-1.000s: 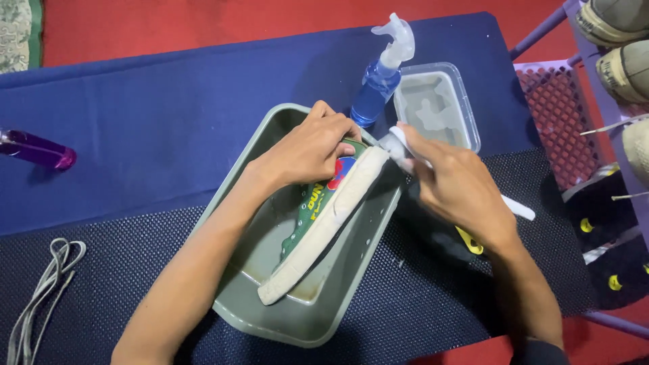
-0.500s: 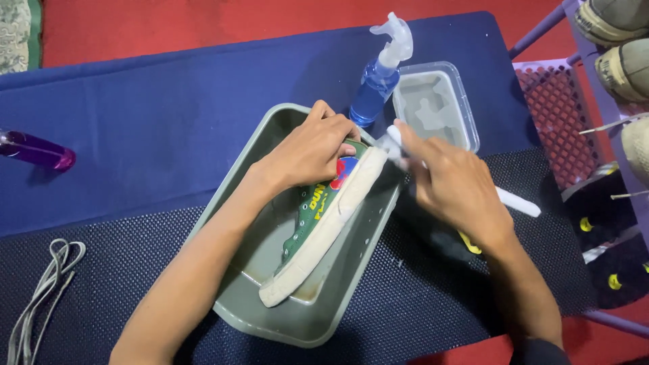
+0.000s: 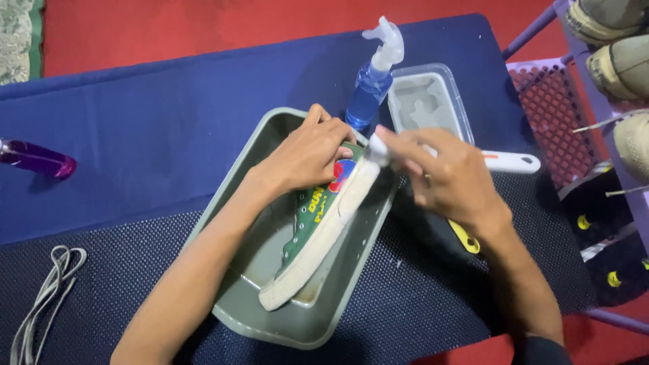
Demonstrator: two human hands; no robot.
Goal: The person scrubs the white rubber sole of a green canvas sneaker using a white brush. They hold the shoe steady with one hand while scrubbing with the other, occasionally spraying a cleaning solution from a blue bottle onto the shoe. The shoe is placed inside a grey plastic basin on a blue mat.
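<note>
A blue cloth (image 3: 169,128) covers the far part of the work surface, and a dark dotted mat (image 3: 405,297) covers the near part. Straddling the line between them, near the middle, sits a grey-green rectangular tray (image 3: 236,318) — the largest container here. In it lies a green canvas sneaker (image 3: 307,230), tipped on its side so that the white rubber sole (image 3: 318,247) faces the right wall of the tray; its toe points to the near end, its heel to the far right corner. The tray floor around it looks wet.

The left hand (image 3: 304,152) is closed over the heel end of the sneaker, fingers curled on the upper, pinning it against the tray. The right hand (image 3: 443,179) is wrapped around a white-handled brush (image 3: 510,162); the brush head meets the sole at the heel, just beside the left fingertips, while the handle's end sticks out to the right.

Beyond the tray's far right corner stands a spray bottle (image 3: 370,91) with blue liquid and a white trigger top. Just right of it sits a clear plastic tub (image 3: 433,101) holding cloudy water or foam — which, I cannot tell.

At the left edge of the cloth lies a small purple bottle (image 3: 37,159) on its side. Grey shoelaces (image 3: 44,301) lie bunched at the near left corner of the mat.
</note>
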